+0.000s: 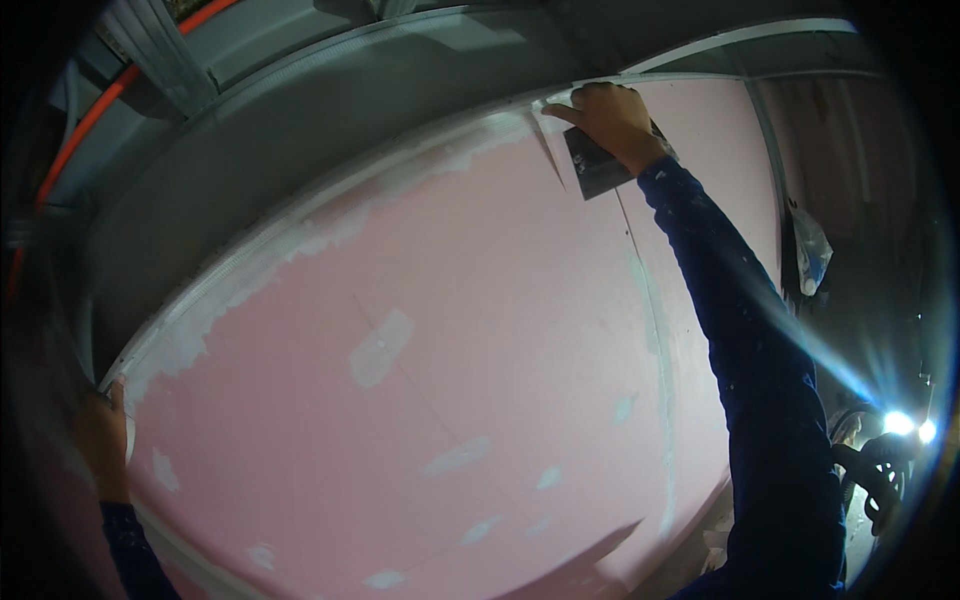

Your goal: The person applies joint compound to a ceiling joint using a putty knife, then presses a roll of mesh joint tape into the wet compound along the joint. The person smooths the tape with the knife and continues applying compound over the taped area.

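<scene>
High on the pink drywall panel [400,260], my right hand [612,118] is closed around a drywall knife [592,165] with a dark, wide blade. Its handle is hidden by my fingers. My thumb points left along the panel's top edge, where a pale strip of tape or corner trim [300,205] runs. Whitish joint compound [250,265] lies in a ragged band below that strip. At the strip's far left end is my left hand [105,440], dim, with one finger up against the edge; its grip does not show clearly.
Compound patches [382,348] dot the panel, and a vertical seam [655,330] runs down its right part. Overhead are a grey soffit [400,80], a metal stud [160,50] and an orange conduit [85,125]. To the right hang a clear plastic bag [812,255] and a bright work lamp [898,424].
</scene>
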`<act>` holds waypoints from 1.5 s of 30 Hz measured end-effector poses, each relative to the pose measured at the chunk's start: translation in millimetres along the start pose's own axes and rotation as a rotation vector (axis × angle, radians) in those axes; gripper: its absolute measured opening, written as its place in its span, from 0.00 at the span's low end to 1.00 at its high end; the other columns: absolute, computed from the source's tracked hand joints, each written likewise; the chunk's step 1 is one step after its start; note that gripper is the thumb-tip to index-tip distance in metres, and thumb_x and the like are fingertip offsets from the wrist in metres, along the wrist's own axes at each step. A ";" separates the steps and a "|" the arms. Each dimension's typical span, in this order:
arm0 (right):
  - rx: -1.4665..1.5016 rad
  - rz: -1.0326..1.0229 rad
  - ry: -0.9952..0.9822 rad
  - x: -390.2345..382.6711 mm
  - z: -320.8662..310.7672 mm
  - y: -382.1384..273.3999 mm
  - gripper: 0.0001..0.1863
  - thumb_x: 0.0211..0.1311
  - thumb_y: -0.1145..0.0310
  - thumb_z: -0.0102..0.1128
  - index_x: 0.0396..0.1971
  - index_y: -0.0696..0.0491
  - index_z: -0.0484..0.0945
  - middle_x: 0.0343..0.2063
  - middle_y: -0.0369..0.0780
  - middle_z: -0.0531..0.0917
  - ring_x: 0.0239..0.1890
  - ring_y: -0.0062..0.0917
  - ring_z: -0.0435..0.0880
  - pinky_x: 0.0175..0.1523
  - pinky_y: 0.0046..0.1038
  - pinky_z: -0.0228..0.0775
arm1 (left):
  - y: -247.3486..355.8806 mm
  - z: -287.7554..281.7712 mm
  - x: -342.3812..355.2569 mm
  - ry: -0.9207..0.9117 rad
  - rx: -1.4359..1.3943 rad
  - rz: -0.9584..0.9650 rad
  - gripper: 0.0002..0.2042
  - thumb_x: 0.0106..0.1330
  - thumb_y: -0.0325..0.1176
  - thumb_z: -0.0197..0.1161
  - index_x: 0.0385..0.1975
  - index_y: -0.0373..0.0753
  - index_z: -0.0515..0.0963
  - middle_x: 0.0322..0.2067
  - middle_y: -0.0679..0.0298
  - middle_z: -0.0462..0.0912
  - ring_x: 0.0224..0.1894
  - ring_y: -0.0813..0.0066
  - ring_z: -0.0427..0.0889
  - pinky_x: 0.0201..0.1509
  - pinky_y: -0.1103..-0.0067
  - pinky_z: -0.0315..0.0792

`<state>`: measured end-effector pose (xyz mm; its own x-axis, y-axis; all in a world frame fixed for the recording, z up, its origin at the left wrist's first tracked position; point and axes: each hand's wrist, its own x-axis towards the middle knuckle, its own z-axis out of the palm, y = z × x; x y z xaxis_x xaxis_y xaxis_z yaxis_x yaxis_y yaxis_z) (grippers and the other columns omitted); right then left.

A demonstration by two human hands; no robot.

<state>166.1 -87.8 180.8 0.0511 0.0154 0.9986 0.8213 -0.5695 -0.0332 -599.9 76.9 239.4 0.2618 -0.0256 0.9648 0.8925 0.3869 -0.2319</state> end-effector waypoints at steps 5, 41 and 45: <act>-0.033 0.087 -0.026 13.0 18.7 3.9 0.34 0.67 0.31 0.54 0.32 0.51 0.88 0.27 0.43 0.88 0.31 0.41 0.90 0.37 0.40 0.84 | -0.5 -20.6 -4.9 -0.100 0.006 0.007 0.36 0.77 0.64 0.50 0.24 0.34 0.85 0.24 0.47 0.86 0.28 0.49 0.88 0.32 0.63 0.80; 0.118 0.022 -0.039 45.4 -6.2 -120.5 0.29 0.65 0.34 0.60 0.32 0.48 0.90 0.27 0.43 0.89 0.33 0.38 0.92 0.39 0.39 0.86 | -1.7 -3.0 10.9 -0.177 -0.010 -0.059 0.34 0.71 0.67 0.56 0.25 0.35 0.85 0.25 0.47 0.86 0.31 0.46 0.89 0.36 0.61 0.82; 0.164 0.084 -0.002 44.7 4.3 -78.2 0.29 0.62 0.33 0.62 0.34 0.46 0.90 0.28 0.42 0.89 0.34 0.41 0.90 0.41 0.41 0.84 | -6.7 4.3 8.4 -0.126 0.008 -0.023 0.34 0.72 0.66 0.56 0.23 0.35 0.84 0.25 0.46 0.86 0.29 0.46 0.88 0.34 0.61 0.82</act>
<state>106.6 -39.1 227.8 0.1241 -0.0246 0.9920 0.8958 -0.4272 -0.1227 -605.3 78.0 249.6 0.1923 0.0812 0.9780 0.8946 0.3952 -0.2088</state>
